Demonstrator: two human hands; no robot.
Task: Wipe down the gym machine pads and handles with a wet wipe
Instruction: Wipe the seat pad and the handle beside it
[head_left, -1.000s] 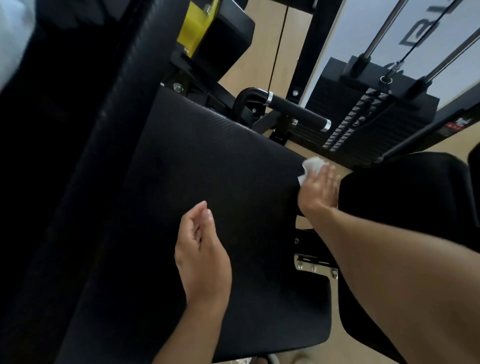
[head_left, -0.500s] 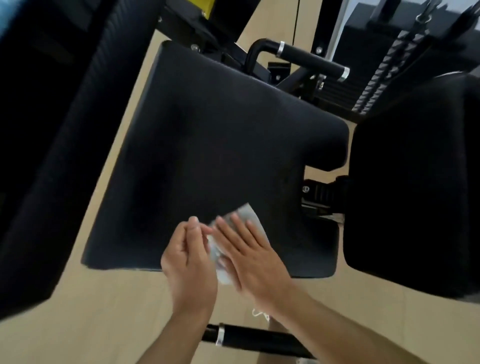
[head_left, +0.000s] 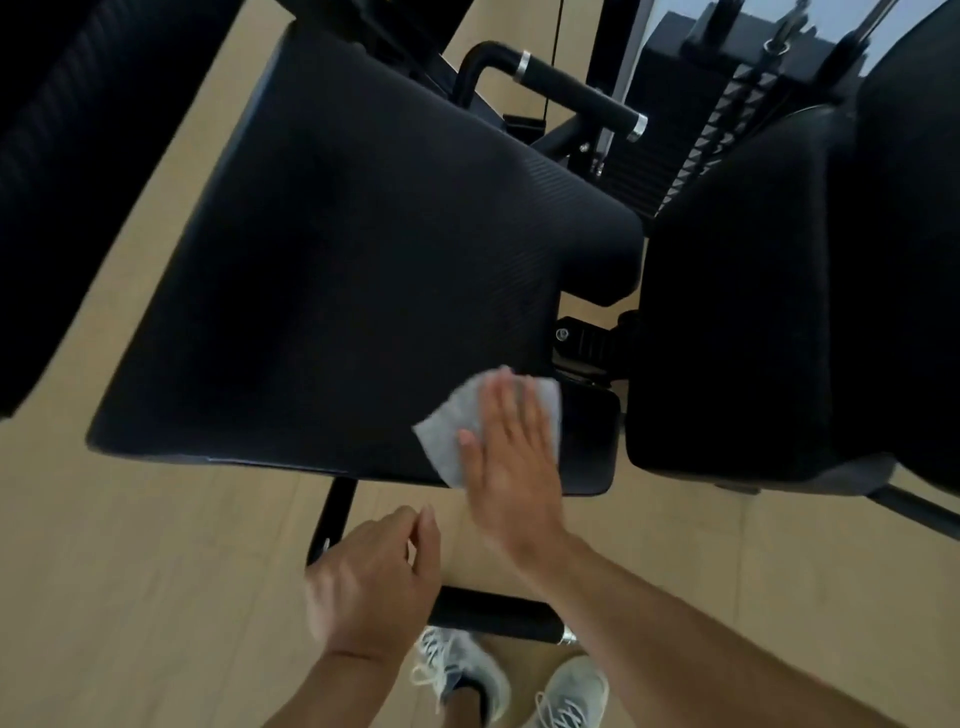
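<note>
R hand (head_left: 511, 467) lies flat, fingers straight & together, palm down, pressing the wipe (head_left: 457, 434) onto the seat pad (head_left: 363, 270). Wipe is under the fingers & palm, sticking out to the left of the thumb side and past the fingertips; it sits at the pad's near right corner, close to the front edge. Wipe is pale grey-white, crumpled flat.

L hand (head_left: 374, 577) hovers off the pad, nearer the camera, over the floor (head_left: 130, 571); fingers loosely curled, holding nothing, not touching the wipe.

Under the L hand a black near handle (head_left: 493, 613) w/ a silver end cap runs across, joined to a black post going up beneath the pad's front edge.

Right of the seat pad, just beside it, a second black pad (head_left: 753, 338); a metal bracket w/ a knob (head_left: 582, 343) shows in the gap between them. Beyond the seat pad, a far handle (head_left: 576, 98) w/ silver rings, and the weight stack (head_left: 691, 161) behind that. Another dark pad (head_left: 78, 156) fills the top-left. Two pale sneakers (head_left: 519, 686) at bottom.
</note>
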